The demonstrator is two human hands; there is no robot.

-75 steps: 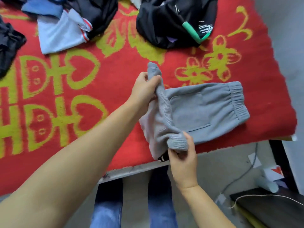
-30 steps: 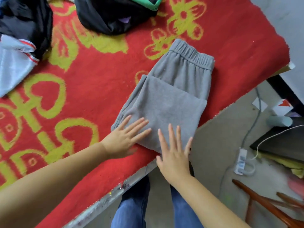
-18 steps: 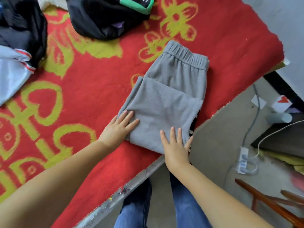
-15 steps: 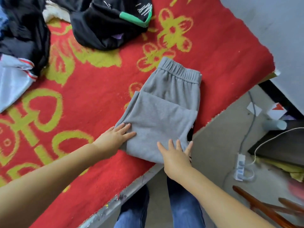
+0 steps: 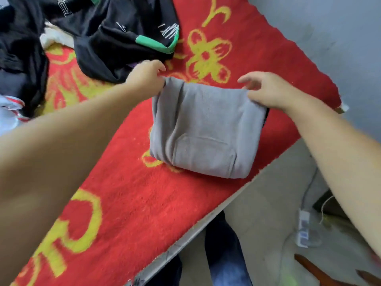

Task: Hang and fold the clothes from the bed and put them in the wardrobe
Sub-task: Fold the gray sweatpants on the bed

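Note:
The grey sweatpants (image 5: pixel 206 129) lie folded into a compact block on the red and yellow blanket (image 5: pixel 132 203), near the bed's edge. My left hand (image 5: pixel 147 77) pinches the fold's far left corner. My right hand (image 5: pixel 268 90) pinches the far right corner, its forefinger sticking out. The folded-over layer is held slightly off the bundle at the far side.
A black garment with green trim (image 5: pixel 123 38) lies just behind my left hand. More dark clothes (image 5: pixel 18 54) and a white piece (image 5: pixel 8 118) sit at the left. A grey wall (image 5: pixel 329 27) borders the bed at right. A power strip (image 5: pixel 305 230) lies on the floor.
Both hands left the near edge of the sweatpants and carried that half away from me over the waistband. The garment is now folded once more and shorter.

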